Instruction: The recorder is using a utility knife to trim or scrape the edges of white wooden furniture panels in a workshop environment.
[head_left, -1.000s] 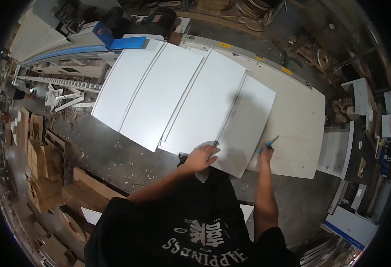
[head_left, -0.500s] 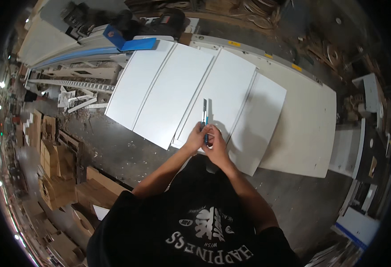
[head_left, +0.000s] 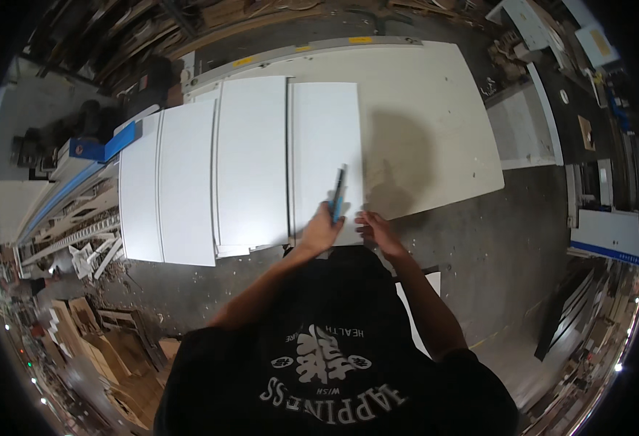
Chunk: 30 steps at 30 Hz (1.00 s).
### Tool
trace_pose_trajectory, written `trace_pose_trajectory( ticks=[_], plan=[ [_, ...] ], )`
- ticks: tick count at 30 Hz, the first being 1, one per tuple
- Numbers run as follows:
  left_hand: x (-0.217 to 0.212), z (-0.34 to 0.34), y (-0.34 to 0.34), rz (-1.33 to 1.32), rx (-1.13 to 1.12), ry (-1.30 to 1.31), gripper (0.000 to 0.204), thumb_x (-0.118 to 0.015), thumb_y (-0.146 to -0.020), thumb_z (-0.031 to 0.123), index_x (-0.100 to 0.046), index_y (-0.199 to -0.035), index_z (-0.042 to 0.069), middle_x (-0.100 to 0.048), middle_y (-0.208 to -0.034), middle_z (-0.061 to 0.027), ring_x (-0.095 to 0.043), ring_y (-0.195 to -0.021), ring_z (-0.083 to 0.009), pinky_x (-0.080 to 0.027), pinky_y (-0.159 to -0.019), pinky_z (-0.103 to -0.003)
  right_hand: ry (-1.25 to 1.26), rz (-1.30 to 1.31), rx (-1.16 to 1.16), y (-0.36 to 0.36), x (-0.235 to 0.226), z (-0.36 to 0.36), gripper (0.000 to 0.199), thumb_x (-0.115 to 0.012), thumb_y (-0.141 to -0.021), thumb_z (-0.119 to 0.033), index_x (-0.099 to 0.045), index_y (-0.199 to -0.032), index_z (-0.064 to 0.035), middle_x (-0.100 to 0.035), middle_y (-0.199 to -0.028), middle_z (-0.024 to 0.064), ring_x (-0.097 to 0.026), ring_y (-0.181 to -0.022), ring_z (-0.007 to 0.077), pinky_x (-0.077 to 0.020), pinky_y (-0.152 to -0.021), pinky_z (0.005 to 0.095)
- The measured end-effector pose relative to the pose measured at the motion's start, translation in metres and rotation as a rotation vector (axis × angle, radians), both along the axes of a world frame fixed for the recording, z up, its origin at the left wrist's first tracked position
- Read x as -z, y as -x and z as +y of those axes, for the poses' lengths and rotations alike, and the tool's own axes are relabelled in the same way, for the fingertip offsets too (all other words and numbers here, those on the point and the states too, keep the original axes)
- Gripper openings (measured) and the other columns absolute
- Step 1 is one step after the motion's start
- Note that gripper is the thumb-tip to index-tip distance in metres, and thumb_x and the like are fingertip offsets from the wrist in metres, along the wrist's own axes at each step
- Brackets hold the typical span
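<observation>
My left hand (head_left: 322, 230) is closed around a slim utility knife (head_left: 340, 187) with a teal and black handle; its dark tip points up and away from me. Below the knife lies the rightmost white panel (head_left: 324, 131). Just right of the knife, my right hand (head_left: 378, 231) is empty, its fingers loosely curled and apart, near that panel's right edge. More white panels (head_left: 252, 160) lie side by side to the left, some overlapping at their edges.
The panels rest on a large cream board (head_left: 436, 94) that reaches far right. A blue bracket (head_left: 105, 147) and a machine rail are at the left. Cardboard pieces (head_left: 112, 349) lie at the lower left. A black-topped bench (head_left: 577, 109) is on the right.
My view has turned to the right. My right hand has let go of the knife and moved off to its right; the left hand keeps hold of it.
</observation>
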<state>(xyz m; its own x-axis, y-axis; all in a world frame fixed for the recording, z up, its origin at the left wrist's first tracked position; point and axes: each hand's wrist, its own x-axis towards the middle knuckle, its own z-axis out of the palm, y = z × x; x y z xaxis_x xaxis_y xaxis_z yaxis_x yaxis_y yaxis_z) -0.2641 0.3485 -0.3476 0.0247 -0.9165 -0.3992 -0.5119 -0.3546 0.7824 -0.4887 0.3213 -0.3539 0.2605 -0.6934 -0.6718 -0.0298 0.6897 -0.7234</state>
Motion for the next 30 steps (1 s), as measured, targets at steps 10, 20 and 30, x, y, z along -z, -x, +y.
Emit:
trace_pose_trajectory(
  ticks=[10,20,30],
  plan=[
    [-0.042,-0.036,0.033,-0.293,0.328,0.235,0.074,-0.070,-0.102,0.042,-0.047,-0.154,-0.005,-0.075,-0.121,-0.0203,-0.070,-0.117,-0.0409,-0.052,-0.107,-0.051,0.534,0.817,0.144,0.139,0.067,-0.117,0.050,-0.051,-0.113,-0.047,-0.061,-0.120,0.0014,-0.070,-0.106,0.0255,-0.069,-0.102,0.0472,-0.0528,-0.088,0.0554],
    [-0.042,0.051,-0.085,-0.489,-0.102,-0.032,0.074,-0.070,-0.103,0.041,-0.046,-0.155,-0.006,-0.065,-0.140,-0.0278,-0.061,-0.131,-0.0465,-0.047,-0.116,-0.051,0.401,1.630,0.153,0.247,0.104,-0.223,0.082,-0.070,-0.095,-0.066,-0.059,-0.144,-0.0019,-0.058,-0.140,0.0190,-0.058,-0.126,0.0418,-0.0481,-0.101,0.0637],
    [0.006,0.068,-0.399,-0.877,-0.896,0.118,0.085,-0.073,-0.099,0.052,-0.051,-0.147,-0.015,-0.058,-0.145,-0.0374,-0.054,-0.138,-0.0503,-0.043,-0.119,-0.053,0.708,0.334,-0.122,-0.080,0.085,-0.072,0.069,-0.078,-0.101,-0.038,-0.050,-0.150,0.0022,-0.060,-0.138,0.0184,-0.058,-0.130,0.0299,-0.0473,-0.108,0.0456]
  ],
)
